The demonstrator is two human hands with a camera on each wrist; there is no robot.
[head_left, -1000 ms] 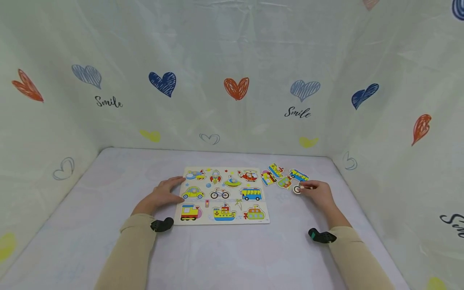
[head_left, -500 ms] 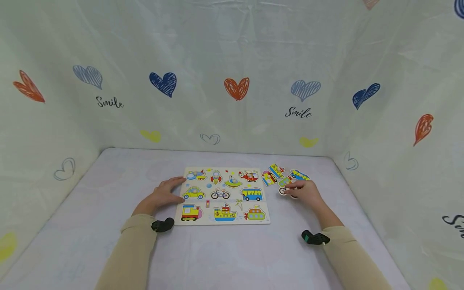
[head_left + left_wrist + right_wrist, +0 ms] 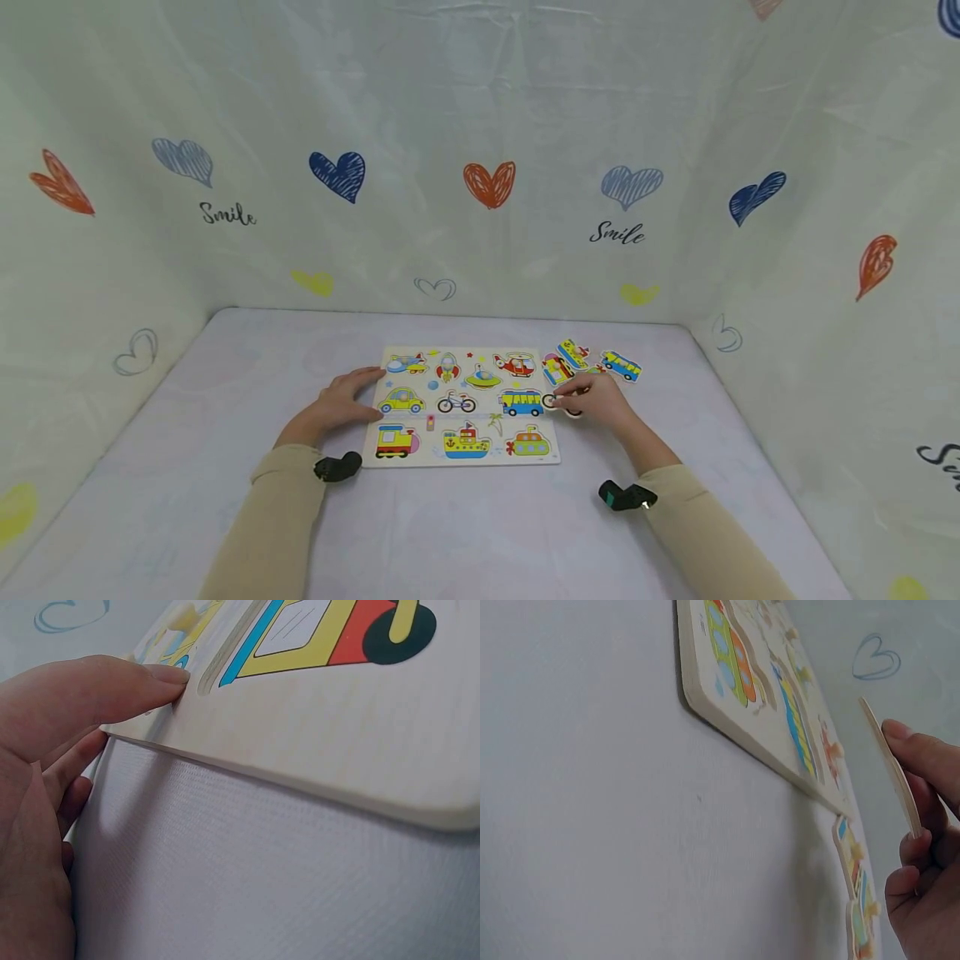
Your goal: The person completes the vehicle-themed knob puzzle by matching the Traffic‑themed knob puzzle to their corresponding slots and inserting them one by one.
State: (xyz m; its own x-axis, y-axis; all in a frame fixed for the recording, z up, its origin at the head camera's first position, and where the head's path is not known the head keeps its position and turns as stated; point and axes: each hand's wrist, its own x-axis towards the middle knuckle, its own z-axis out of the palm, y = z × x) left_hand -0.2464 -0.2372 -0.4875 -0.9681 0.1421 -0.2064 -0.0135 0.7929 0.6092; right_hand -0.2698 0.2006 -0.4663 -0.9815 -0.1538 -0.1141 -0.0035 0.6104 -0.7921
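A wooden puzzle board (image 3: 431, 443) with vehicle pictures lies flat on the table. At its left edge is my left hand (image 3: 341, 404), with thumb (image 3: 142, 688) on the top face and the other fingers along the side. My right hand (image 3: 606, 402) pinches a thin bicycle puzzle piece (image 3: 550, 402) between thumb and fingers, at the board's right edge in the head view. The right wrist view shows that piece edge-on (image 3: 891, 766), raised off the table. A printed bicycle (image 3: 456, 402) sits mid-board, in a row with the yellow car (image 3: 402, 400) and blue bus picture (image 3: 521, 402).
Right of the board's top corner lie a train piece (image 3: 557, 370), a boat piece (image 3: 573, 354) and a bus piece (image 3: 621, 367). A green piece (image 3: 597, 369) is mostly hidden by my right hand. A heart-printed curtain (image 3: 487, 250) stands around the table's back and sides.
My right hand has carried the bicycle piece leftward, from beside the loose pieces to the board's right edge. My left hand has stayed at the board's left edge.
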